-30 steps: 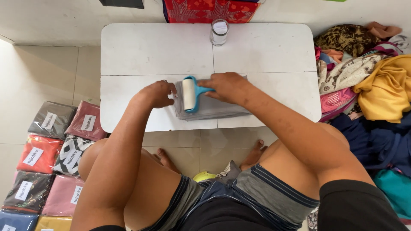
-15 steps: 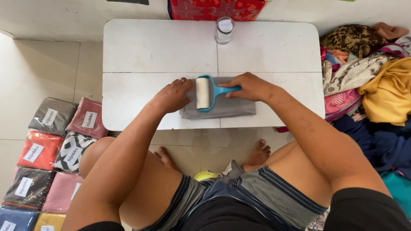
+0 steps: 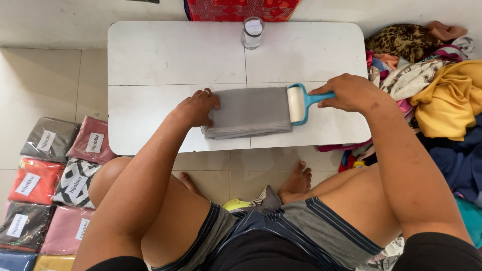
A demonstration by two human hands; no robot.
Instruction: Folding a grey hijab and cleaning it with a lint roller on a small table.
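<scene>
roller (image 3: 296, 104) moved to cloth's (image 3: 248, 111) right end, handle pointing right.

Bright, even daylight fills the scene; the white table (image 3: 165, 55) reflects softly without glare. Faint shadows fall beneath the table's near edge. Focus is sharp, with slight wide-angle bending toward its corners.

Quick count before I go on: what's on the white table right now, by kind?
Folded grey cloth: 1
White lint roller with a teal handle, gripped by the right hand: 1
Clear glass jar at the far edge: 1
Total on the white table: 3
</scene>
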